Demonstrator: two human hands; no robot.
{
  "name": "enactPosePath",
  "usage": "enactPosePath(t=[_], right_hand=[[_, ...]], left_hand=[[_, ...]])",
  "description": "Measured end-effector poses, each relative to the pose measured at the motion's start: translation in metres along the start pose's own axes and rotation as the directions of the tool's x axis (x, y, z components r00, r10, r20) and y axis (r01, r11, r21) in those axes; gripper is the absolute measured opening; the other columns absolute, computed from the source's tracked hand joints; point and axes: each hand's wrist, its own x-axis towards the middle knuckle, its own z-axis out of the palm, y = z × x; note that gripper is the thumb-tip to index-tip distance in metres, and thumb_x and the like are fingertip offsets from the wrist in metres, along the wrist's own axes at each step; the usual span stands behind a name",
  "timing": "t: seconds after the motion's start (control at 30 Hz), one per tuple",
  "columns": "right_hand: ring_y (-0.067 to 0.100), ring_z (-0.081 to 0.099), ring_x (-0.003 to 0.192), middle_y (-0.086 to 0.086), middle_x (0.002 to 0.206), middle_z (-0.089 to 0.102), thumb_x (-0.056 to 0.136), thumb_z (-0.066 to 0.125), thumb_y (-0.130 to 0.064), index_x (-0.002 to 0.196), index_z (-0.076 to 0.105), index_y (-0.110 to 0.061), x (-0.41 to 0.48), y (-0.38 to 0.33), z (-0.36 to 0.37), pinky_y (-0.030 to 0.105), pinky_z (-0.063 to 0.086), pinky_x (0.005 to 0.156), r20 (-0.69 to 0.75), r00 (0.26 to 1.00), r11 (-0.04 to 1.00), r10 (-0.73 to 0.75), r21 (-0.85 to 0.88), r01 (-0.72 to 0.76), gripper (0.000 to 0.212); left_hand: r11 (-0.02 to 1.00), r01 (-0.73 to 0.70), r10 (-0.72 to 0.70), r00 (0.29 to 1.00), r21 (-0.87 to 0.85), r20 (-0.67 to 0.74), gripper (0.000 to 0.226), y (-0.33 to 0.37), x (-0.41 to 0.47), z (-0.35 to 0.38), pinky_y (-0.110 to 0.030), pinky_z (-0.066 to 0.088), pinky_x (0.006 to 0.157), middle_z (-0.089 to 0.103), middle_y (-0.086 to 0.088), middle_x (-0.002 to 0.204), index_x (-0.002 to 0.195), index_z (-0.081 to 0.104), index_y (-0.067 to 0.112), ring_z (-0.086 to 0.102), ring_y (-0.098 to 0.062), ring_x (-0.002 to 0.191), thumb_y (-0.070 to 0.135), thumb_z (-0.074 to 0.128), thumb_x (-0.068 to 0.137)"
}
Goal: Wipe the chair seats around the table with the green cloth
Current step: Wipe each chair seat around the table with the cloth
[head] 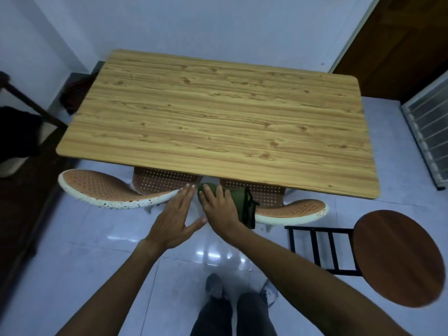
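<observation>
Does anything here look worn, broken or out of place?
Yes. The white rim of the left chair is speckled with brown spots, like chipped paint or rust, mostly along its front edge. The right chair shows only a few. The wooden table looks undamaged, and the green cloth lies under the right hand.

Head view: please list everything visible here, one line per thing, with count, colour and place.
table: one, light wood-grain top, centre.
perforated chairs: two, orange with white rims, tucked under the table's near edge, left and right.
green cloth: one, dark green, folded, between those chairs.
round stool: one, dark brown seat with black frame, lower right.
floor: glossy white tiles.
door: dark brown, upper right.
left hand: open, flat, beside the cloth.
right hand: laid over the cloth; grip unclear.
legs: dark trousers, bottom centre.
</observation>
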Motion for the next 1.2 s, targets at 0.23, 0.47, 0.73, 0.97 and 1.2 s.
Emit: enactPosePath(t=[0.23,0.47,0.73,0.97,1.2], right_hand=[[0.032,0.062,0.112,0.009,0.121,0.066,0.097,0.054,-0.03,0.126,0.06,-0.011,0.06,-0.043,-0.043,0.051,0.047,0.096,0.281,0.956,0.96,0.087,-0.279,-0.005,0.035],[0.043,0.046,0.133,0.014,0.154,0.042,0.082,0.061,-0.014,0.149,0.041,-0.015,-0.023,0.014,0.016,0.055,0.043,0.102,-0.229,0.964,0.991,-0.136,-0.03,0.133,0.071],[0.033,0.017,0.152,0.003,0.166,0.019,0.075,0.062,-0.002,0.157,0.021,-0.03,-0.161,0.163,0.076,0.068,0.014,0.117,-0.314,0.947,0.998,0.062,0.018,-0.059,0.096],[0.035,0.016,0.151,0.002,0.165,0.023,0.086,0.053,-0.012,0.158,0.018,-0.032,-0.163,0.181,0.08,0.069,0.017,0.115,-0.315,0.942,0.993,0.118,0.058,-0.105,0.082],[0.034,0.041,0.14,0.003,0.16,0.034,0.078,0.074,-0.018,0.157,0.019,-0.033,-0.102,0.085,0.055,0.061,0.033,0.11,-0.336,0.942,0.993,-0.005,0.11,0.045,0.097]], left_hand=[[0.996,0.068,-0.072,0.995,-0.059,-0.066,0.092,-0.013,-0.029,-0.013,-0.028,0.02,0.116,0.011,0.011,0.165,0.158,0.011,0.026,0.01,-0.004,0.15,0.08,0.032,0.086],[1.0,0.005,-0.005,1.0,-0.028,-0.018,0.09,0.007,-0.026,0.004,-0.039,0.025,0.12,0.01,0.007,0.166,0.158,0.011,0.025,0.007,-0.007,0.152,0.078,0.035,0.089],[0.978,-0.161,0.145,0.982,0.131,0.124,0.097,0.039,0.009,0.047,-0.052,0.014,0.123,0.003,-0.005,0.166,0.157,0.007,0.018,-0.005,-0.021,0.153,0.082,0.03,0.087],[0.984,-0.141,0.132,0.987,0.11,0.087,0.094,0.039,0.01,0.058,-0.047,0.006,0.123,-0.006,0.0,0.166,0.155,-0.004,0.027,-0.011,-0.019,0.153,0.082,0.031,0.087],[0.99,-0.115,0.11,0.992,0.083,0.067,0.094,0.016,0.002,0.04,-0.046,0.008,0.124,-0.001,0.001,0.167,0.158,0.004,0.023,-0.006,-0.014,0.153,0.078,0.035,0.089]])
